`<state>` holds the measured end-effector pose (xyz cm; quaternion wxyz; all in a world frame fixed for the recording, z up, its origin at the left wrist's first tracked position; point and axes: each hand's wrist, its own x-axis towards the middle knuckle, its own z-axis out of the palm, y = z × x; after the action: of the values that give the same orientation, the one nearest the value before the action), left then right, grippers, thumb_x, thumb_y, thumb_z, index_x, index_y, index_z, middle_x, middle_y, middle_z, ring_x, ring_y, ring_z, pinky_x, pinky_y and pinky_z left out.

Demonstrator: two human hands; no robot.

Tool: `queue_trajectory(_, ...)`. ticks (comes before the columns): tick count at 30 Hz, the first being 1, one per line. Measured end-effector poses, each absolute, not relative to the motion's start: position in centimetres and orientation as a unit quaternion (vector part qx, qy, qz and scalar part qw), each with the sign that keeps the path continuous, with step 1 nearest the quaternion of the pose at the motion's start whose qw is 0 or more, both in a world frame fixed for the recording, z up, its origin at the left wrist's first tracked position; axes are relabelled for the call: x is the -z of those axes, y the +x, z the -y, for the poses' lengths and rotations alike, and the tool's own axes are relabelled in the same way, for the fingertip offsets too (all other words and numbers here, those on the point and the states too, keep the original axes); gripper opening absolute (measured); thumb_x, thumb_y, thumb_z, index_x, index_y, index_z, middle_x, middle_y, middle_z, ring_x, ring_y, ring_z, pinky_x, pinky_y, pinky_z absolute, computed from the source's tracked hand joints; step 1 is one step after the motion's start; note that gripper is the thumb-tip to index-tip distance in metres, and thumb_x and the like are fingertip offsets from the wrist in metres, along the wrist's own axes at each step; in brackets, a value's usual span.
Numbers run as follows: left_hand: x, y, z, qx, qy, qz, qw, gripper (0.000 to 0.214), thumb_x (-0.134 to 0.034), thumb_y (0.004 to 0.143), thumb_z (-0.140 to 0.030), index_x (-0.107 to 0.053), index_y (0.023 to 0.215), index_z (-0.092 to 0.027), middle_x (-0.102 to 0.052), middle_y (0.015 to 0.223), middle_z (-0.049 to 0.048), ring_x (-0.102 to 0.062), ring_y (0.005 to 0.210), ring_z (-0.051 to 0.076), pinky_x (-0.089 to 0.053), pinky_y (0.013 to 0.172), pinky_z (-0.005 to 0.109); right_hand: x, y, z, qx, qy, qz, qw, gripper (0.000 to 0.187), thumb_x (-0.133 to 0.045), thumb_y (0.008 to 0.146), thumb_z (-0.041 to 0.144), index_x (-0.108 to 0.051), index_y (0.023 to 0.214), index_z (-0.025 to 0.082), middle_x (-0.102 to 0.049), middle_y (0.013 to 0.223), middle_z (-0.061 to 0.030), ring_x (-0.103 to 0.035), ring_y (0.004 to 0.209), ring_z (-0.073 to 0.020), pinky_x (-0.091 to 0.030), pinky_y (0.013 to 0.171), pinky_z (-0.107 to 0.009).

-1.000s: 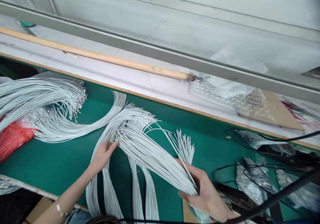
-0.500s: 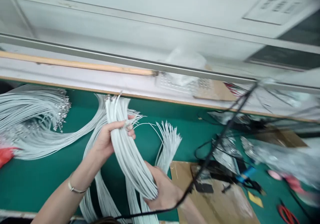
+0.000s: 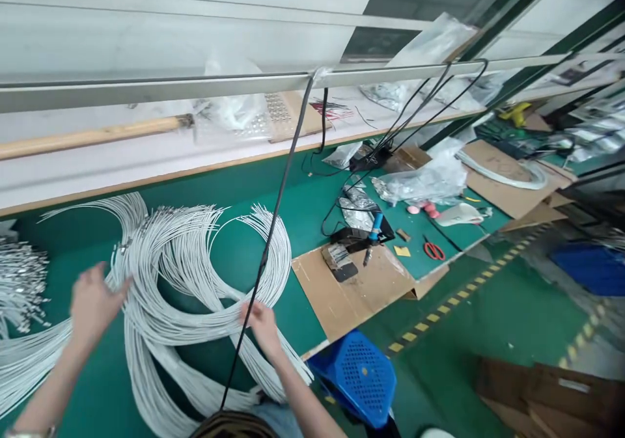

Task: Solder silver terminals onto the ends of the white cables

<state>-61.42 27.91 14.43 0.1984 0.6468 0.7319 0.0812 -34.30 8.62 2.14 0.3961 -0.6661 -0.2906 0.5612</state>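
Bundles of thin white wires (image 3: 176, 330) lie in overlapping curves on the green bench, several with small metal terminals at their ends. My left hand (image 3: 95, 301) is at the left side of the curved bundle, thumb and fingers apart, with nothing in it. At the lower right of that bundle, my right hand (image 3: 261, 326) has its fingers curled onto the wires; a black cable crosses in front of the fingertips. Another wire bundle (image 3: 280, 256) loops just beyond the right hand.
More terminal-tipped wires (image 3: 24, 282) lie at far left. On the right are a cardboard sheet (image 3: 336, 295), a soldering iron with a blue handle (image 3: 375, 226), red-handled scissors (image 3: 433, 249) and plastic bags (image 3: 424, 181). A black cable (image 3: 288, 171) hangs across the view. A blue stool (image 3: 361, 376) stands by the bench.
The wire bundle that both hands held raised now lies on the other wires. My left hand has let go and moved left. The view has swung to the right.
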Motion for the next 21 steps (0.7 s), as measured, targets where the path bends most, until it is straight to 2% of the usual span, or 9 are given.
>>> queue_trajectory(1,-13.4,-60.5,-26.3,-0.052,0.692,-0.686,0.219,0.053,-0.072,0.097,-0.038,-0.058,0.144,-0.016,-0.054,0.155,0.0160,-0.049,0.143,0.039,-0.041,0.117,0.063,-1.5,-32.7,-7.2,-0.555,-0.686,0.246,0.401,0.030,-0.067,0.103,0.038,-0.067,0.123,0.016,-0.072,0.117,-0.0073,-0.072,0.096,-0.0211,-0.063,0.083,-0.040)
queue_trajectory(3,-10.6,-57.5,-22.7,0.015,0.778,-0.564,0.277,0.048,-0.075,0.095,-0.040,-0.064,0.136,-0.019,-0.063,0.146,0.0127,-0.059,0.135,0.033,-0.046,0.114,0.058,-0.6,-29.6,-4.6,-0.544,-0.715,0.168,0.406,0.030,-0.066,0.103,0.038,-0.067,0.123,0.016,-0.071,0.116,-0.0074,-0.072,0.095,-0.0205,-0.063,0.082,-0.039)
queue_trajectory(7,-4.8,-51.3,-17.0,0.108,0.845,-0.434,0.292,0.043,-0.071,0.098,-0.037,-0.065,0.136,-0.019,-0.062,0.146,0.0129,-0.060,0.132,0.034,-0.048,0.111,0.061,-0.2,-27.1,-1.2,-0.550,-0.723,0.058,0.415,0.029,-0.066,0.103,0.038,-0.067,0.121,0.015,-0.072,0.112,-0.0066,-0.072,0.090,-0.0189,-0.063,0.078,-0.037)
queue_trajectory(10,-2.6,-49.7,-16.2,0.150,0.859,-0.396,0.287,0.042,-0.071,0.098,-0.035,-0.063,0.136,-0.019,-0.062,0.144,0.0128,-0.065,0.124,0.032,-0.055,0.104,0.057,-0.1,-28.2,-0.8,-0.591,-0.688,0.016,0.421,0.028,-0.066,0.104,0.040,-0.068,0.116,0.015,-0.073,0.106,-0.0053,-0.072,0.084,-0.0171,-0.063,0.075,-0.035)
queue_trajectory(15,-3.1,-50.8,-18.2,0.184,0.867,-0.365,0.283,0.042,-0.073,0.097,-0.032,-0.063,0.136,-0.020,-0.062,0.144,0.0122,-0.068,0.116,0.030,-0.059,0.097,0.051,1.1,-30.9,-3.5,-0.689,-0.564,-0.013,0.454,0.031,-0.065,0.104,0.042,-0.069,0.116,0.015,-0.074,0.107,-0.0060,-0.073,0.087,-0.0182,-0.063,0.078,-0.037)
queue_trajectory(19,-4.7,-51.2,-18.5,0.173,0.866,-0.380,0.273,0.043,-0.073,0.097,-0.034,-0.063,0.136,-0.022,-0.060,0.147,0.0120,-0.066,0.120,0.031,-0.057,0.099,0.052,2.4,-29.7,-7.3,-0.723,-0.439,-0.042,0.532,0.035,-0.066,0.103,0.042,-0.067,0.127,0.016,-0.071,0.124,-0.0096,-0.072,0.104,-0.0235,-0.062,0.090,-0.044)
queue_trajectory(21,-4.8,-51.1,-18.1,0.165,0.862,-0.392,0.277,0.041,-0.072,0.098,-0.035,-0.064,0.136,-0.021,-0.063,0.143,0.0117,-0.065,0.122,0.031,-0.055,0.103,0.054,3.3,-27.6,-9.4,-0.712,-0.400,-0.066,0.573,0.037,-0.066,0.103,0.042,-0.065,0.131,0.017,-0.068,0.131,-0.0106,-0.071,0.110,-0.0253,-0.061,0.093,-0.047)
